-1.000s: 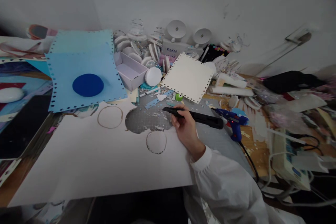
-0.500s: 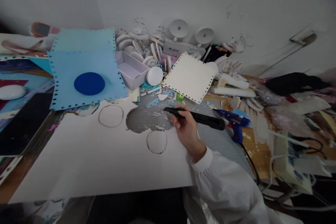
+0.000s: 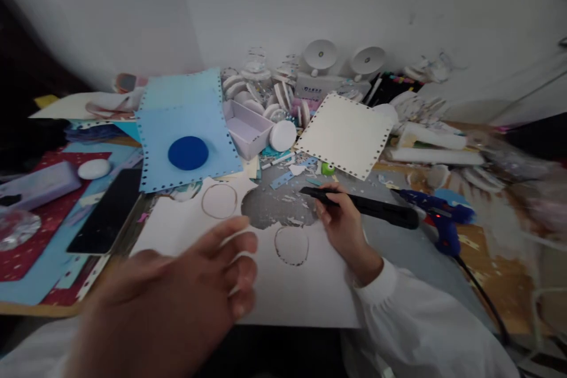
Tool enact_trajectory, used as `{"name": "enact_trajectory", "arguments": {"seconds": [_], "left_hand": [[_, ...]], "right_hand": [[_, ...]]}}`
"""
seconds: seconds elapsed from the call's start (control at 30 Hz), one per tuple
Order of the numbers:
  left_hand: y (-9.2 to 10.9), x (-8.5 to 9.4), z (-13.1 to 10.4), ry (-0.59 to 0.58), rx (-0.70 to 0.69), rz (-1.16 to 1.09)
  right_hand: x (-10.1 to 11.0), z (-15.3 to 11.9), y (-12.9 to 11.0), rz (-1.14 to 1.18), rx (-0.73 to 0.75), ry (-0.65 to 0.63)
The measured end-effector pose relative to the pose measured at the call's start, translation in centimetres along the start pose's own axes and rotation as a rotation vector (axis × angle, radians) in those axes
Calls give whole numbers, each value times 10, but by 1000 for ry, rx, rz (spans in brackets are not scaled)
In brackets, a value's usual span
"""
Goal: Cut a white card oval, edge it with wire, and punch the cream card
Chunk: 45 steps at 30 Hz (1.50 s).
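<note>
My right hand [image 3: 343, 218] is closed round a black utility knife [image 3: 381, 211], its tip pointing left over the cutting mat. Below it lies a large white sheet [image 3: 319, 298] with ragged cut-outs along its far edge. Two round outlines show on the sheet: a brownish circle [image 3: 219, 201] at the left and a dark, broken circle [image 3: 291, 245] nearer my right hand. My left hand [image 3: 186, 283], blurred at the wrist, hovers over the sheet's left part. Its fingers are loosely bent and apart, with nothing in them, and it hides part of the sheet.
A blue glue gun [image 3: 438, 212] lies at the right, its cord running toward the front. Behind stand a lilac box [image 3: 248, 130], white discs [image 3: 282, 136] and a cream sheet [image 3: 348, 136]. A dark blue disc [image 3: 188, 153] rests on blue paper; a phone [image 3: 106, 212] lies left.
My left hand has come into view from the lower left, over the white sheet. The view has turned a little left. My right hand still holds the knife in nearly the same place.
</note>
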<state>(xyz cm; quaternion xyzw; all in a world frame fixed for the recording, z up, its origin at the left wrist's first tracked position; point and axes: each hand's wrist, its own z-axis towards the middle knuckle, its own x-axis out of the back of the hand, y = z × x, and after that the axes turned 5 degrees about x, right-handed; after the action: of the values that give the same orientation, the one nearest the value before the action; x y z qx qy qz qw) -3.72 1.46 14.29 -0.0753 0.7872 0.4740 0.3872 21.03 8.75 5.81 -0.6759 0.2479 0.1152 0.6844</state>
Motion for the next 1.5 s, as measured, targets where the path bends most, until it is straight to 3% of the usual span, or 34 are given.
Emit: {"name": "enact_trajectory", "arguments": {"seconds": [0.13,0.4,0.5,0.57,0.63,0.7,0.73,0.8,0.87,0.97,1.17,1.37,1.5], "left_hand": [[1,-25,7,-103,185,-430],[-1,-36,10,-166,206,-347],[0,-40,11,-156,202,-141],[2,-38,19,-159,134,133],[2,-31,33,-166,-66,579],[1,-19,51,-104,-353,1068],[0,-12,60,-73,-422,1288],[-3,1,75,30,-417,1642],[-6,11,83,59,-353,1836],[-9,20,87,40,-280,1945],[-7,23,90,38,-264,1973],[-7,20,96,238,-404,1991],[-17,27,101,314,-497,1982]], "right_hand": [[-1,-1,-2,5,-19,1],[-3,-2,-3,-13,-7,9],[-3,-2,-3,-25,-1,5],[-3,-2,-3,-33,5,3],[-3,-3,-3,-44,12,-1],[-2,-4,-2,-57,22,-6],[-3,-5,-2,-65,29,-9],[-3,-6,-3,-86,50,-18],[-5,-6,-5,-114,81,-30],[-13,-4,-12,-160,131,-48],[-35,-8,-28,-292,273,-149],[-44,-22,-21,-580,369,-107],[-38,-27,-6,-661,282,-85]]}}
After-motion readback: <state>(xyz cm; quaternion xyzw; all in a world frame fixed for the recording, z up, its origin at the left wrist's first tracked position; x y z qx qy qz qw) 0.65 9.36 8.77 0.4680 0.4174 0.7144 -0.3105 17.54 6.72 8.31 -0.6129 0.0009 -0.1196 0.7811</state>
